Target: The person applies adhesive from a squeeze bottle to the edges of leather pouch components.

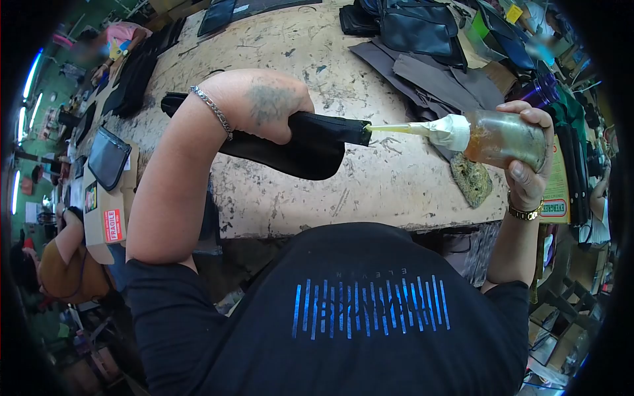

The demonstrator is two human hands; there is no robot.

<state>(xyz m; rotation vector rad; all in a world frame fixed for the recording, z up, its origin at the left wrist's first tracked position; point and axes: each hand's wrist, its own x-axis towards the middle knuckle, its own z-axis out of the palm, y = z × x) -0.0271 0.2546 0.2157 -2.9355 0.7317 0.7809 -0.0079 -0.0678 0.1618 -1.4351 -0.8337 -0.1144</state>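
My left hand [274, 105] is closed on a black leather piece [310, 155] above the worktable, with the fingers curled out of sight behind it. A narrow end of the piece points right. My right hand [531, 155] is wrapped round a glue bottle [498, 138] of cloudy plastic with amber liquid inside. The bottle lies on its side in the air, its white-wrapped neck to the left. Its long yellowish nozzle [399, 128] meets the narrow end of the leather piece at the tip.
On the scuffed worktable [284, 204] lies a lumpy yellowish-brown block [471, 179] below the bottle. Dark flat pieces [422, 79] and a black bag [419, 30] are stacked at the back right. A cardboard box [105, 204] stands left. Other people sit at the far left.
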